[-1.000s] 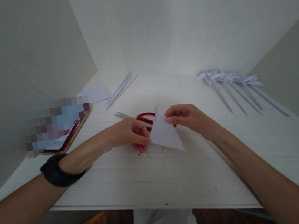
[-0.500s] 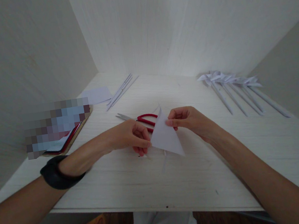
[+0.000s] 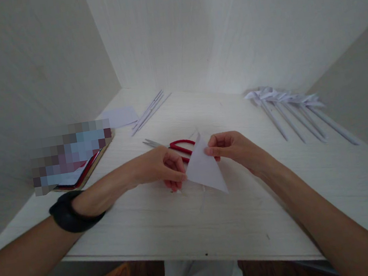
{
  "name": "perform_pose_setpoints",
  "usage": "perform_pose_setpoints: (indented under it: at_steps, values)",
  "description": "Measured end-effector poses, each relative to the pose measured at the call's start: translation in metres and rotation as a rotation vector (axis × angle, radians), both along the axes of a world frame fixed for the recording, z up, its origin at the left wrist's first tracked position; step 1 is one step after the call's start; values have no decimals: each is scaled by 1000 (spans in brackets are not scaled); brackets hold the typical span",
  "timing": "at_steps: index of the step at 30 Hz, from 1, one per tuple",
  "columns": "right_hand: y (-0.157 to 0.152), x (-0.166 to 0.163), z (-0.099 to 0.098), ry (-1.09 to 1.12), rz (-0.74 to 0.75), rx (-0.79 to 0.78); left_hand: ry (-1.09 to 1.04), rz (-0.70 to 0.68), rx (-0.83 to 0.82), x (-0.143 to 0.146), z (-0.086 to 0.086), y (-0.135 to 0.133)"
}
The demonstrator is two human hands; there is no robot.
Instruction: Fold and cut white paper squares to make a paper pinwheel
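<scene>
A white piece of paper (image 3: 205, 168), roughly triangular in outline, is held up between my two hands over the table. My left hand (image 3: 163, 168) pinches its left corner between thumb and fingers. On the upper right edge, my right hand (image 3: 225, 145) grips the paper between thumb and forefinger. Behind the paper and the left hand lie scissors with red handles (image 3: 180, 145), their silver blades pointing to the left; part of one handle is hidden. A few small pale scraps lie on the table below the paper.
Several thin white paper strips (image 3: 150, 110) and a flat sheet of paper (image 3: 120, 116) lie at the back left. A phone (image 3: 78, 170), partly blurred, leans at the left wall. Several paper pinwheels on rolled sticks (image 3: 284, 95) lie at the back right. Walls enclose the white table (image 3: 253, 229).
Both hands keep their grip on the paper, which has hardly moved. The whole view has shifted very slightly.
</scene>
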State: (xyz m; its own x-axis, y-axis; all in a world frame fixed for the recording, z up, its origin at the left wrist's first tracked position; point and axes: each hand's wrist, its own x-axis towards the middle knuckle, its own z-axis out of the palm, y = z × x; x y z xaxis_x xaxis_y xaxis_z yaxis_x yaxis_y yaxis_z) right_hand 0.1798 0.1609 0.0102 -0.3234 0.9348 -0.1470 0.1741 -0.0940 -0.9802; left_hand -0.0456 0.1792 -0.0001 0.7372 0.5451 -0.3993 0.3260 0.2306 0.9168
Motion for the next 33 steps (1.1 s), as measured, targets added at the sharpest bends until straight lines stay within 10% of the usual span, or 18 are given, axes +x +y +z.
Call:
perform_pose_setpoints:
  at_steps: [33]
  values:
    - [-2,-6,-4,48,-46,78,24,-19,-9,4,6,-5]
